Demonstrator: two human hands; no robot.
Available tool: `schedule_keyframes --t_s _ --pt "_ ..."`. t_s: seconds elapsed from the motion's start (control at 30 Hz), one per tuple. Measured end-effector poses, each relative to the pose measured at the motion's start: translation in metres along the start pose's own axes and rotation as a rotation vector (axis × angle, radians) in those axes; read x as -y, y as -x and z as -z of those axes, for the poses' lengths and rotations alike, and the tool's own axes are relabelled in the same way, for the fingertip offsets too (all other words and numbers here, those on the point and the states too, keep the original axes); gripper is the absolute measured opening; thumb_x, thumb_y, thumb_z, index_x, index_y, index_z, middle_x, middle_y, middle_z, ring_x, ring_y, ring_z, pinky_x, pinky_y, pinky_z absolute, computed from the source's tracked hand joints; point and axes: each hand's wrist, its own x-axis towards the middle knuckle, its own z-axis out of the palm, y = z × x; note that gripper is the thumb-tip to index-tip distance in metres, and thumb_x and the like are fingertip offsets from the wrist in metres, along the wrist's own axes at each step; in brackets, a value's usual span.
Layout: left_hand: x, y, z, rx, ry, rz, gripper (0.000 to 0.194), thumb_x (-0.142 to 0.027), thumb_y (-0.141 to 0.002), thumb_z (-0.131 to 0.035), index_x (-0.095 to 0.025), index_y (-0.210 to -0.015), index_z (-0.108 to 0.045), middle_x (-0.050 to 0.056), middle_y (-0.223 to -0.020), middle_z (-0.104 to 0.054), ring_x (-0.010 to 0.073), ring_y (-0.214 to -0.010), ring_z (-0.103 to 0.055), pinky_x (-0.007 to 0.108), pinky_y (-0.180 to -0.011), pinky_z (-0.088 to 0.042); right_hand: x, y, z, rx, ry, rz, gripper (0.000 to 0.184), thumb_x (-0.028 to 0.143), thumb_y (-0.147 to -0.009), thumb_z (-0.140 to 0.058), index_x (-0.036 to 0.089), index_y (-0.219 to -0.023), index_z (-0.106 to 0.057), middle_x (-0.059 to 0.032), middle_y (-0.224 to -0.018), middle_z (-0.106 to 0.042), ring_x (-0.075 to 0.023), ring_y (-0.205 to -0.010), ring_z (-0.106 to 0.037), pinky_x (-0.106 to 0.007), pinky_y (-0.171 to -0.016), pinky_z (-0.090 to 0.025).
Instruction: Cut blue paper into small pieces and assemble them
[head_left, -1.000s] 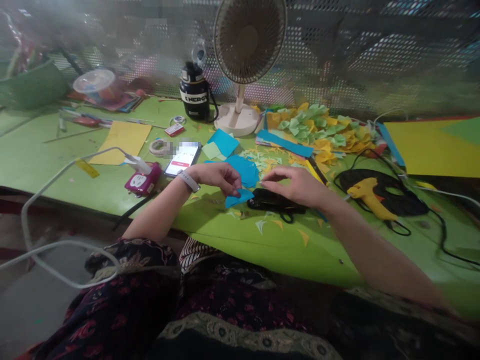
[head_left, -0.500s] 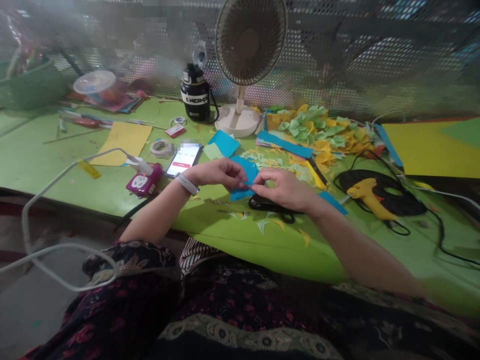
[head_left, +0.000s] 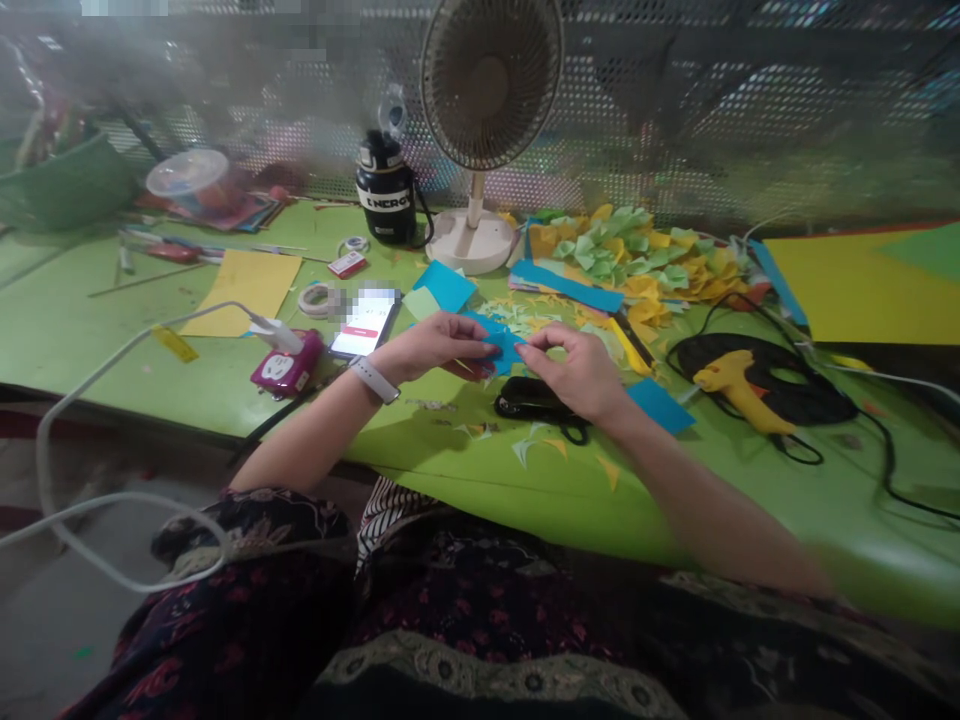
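Between my hands is a small piece of blue paper (head_left: 505, 350). My left hand (head_left: 448, 345) grips its left side, and my right hand (head_left: 566, 362) pinches its right edge between thumb and fingers. Parts of the paper are covered by my fingers, so its full shape is hard to make out. More blue paper lies on the table just behind it. Below my right hand rests a black object with a loop (head_left: 536, 400), its kind unclear. A blue paper square (head_left: 661, 406) lies by my right wrist.
A yellow glue gun (head_left: 739, 390) lies on a black disc at right. Behind my hands are a fan (head_left: 471, 240), a black bottle (head_left: 385, 195) and a heap of yellow and green paper pieces (head_left: 637, 250). At left are a phone (head_left: 367, 318) and a purple socket block (head_left: 285, 368).
My right hand came left to the blue paper and took its edge. The paper, at first hanging from my left hand alone, has been raised slightly and is now held by both.
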Motion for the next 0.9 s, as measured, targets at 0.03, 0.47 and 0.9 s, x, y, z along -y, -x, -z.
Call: schedule_keyframes --t_s 0.03,0.47,0.9 --pt "0.001 0.000 0.000 -0.014 0.004 -0.002 0.017 -0.022 -0.079 -0.079 -0.012 -0.080 -0.065 0.005 -0.074 -0.075 0.0126 -0.065 -0.071 0.027 -0.068 -0.060 -0.001 0.000 -0.001 -0.008 0.004 0.000 0.023 0.039 -0.086 -0.060 0.023 -0.069 -0.056 -0.0040 -0.077 -0.066 -0.0214 -0.077 -0.062 -0.039 -0.078 -0.048" --pt "0.014 0.002 0.019 -0.093 -0.079 -0.001 0.020 -0.024 -0.078 -0.081 -0.012 -0.082 -0.066 0.006 -0.075 -0.075 0.0127 -0.068 -0.072 0.029 -0.076 -0.061 -0.009 0.003 0.009 0.137 0.026 -0.020 0.033 0.054 -0.085 -0.063 0.021 -0.086 -0.067 -0.0072 -0.095 -0.072 -0.0235 -0.089 -0.066 -0.039 -0.083 -0.051" --pt "0.017 0.004 0.033 -0.154 -0.085 0.012 0.019 -0.020 -0.077 -0.081 -0.011 -0.080 -0.065 0.006 -0.072 -0.076 0.0123 -0.065 -0.072 0.025 -0.070 -0.060 -0.038 0.037 0.044 0.476 0.432 0.228 0.029 0.035 -0.095 -0.054 0.017 -0.112 -0.068 -0.0130 -0.104 -0.072 -0.0292 -0.097 -0.067 -0.042 -0.080 -0.053"
